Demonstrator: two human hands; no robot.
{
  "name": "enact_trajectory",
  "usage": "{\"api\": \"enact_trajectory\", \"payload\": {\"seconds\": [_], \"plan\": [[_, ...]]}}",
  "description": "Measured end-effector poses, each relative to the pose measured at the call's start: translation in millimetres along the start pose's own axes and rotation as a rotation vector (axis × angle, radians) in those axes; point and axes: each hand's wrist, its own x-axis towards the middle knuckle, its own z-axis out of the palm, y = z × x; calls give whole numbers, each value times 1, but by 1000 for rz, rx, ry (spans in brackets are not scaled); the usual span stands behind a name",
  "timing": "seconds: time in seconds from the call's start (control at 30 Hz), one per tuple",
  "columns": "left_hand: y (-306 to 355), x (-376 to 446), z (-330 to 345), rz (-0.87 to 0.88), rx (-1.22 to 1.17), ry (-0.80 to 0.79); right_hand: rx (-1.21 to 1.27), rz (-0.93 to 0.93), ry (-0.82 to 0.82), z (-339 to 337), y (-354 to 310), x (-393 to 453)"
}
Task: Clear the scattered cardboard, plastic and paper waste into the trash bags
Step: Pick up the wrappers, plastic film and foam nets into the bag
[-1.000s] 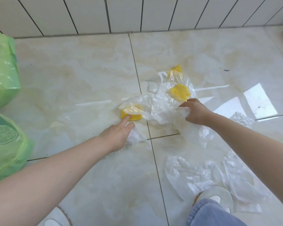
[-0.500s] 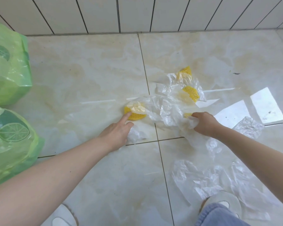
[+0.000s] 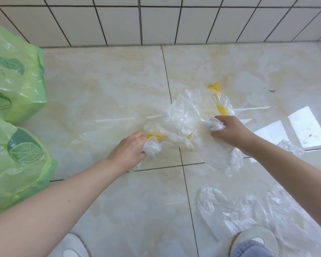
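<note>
Both hands (image 3: 130,151) (image 3: 228,131) fisted on clear plastic (image 3: 183,115)

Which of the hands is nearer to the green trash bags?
Left. The left hand is nearer the green trash bags; the right hand is farther away, beyond the crumpled plastic.

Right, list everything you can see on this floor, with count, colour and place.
Trash bags: two, green with lime prints, far left, one behind the other.
Clear plastic bundle: one, translucent white, floor centre, gripped at both ends.
Foam netting: several yellow pieces tangled in that bundle; exact count unclear.
Loose plastic sheets: a few, clear, lower right floor.
Small plastic scrap: one, clear, right of the right forearm.
Floor: cream marbled tiles, dark grout.
Wall: white tiles, top.
Shoes: two, pale, bottom edge.
Left hand: closed on a plastic wad.
Right hand: closed on the bundle's other end.
</note>
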Motion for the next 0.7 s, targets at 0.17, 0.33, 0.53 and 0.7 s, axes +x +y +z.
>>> {"api": "enact_trajectory", "payload": {"seconds": [0.17, 0.33, 0.53, 0.7], "plan": [[-7, -28, -33, -68, -150, 261, 100, -51, -65, 15, -33, -11], [-25, -54, -73, -157, -162, 346, 47, -126, -80, 38, -64, -17], [-35, -80, -137, -292, -314, 396, 52, -252, -118, 67, -127, -17], [-53, -97, -197, -327, -335, 458, 8, -323, -212, 92, -193, -5]]}}
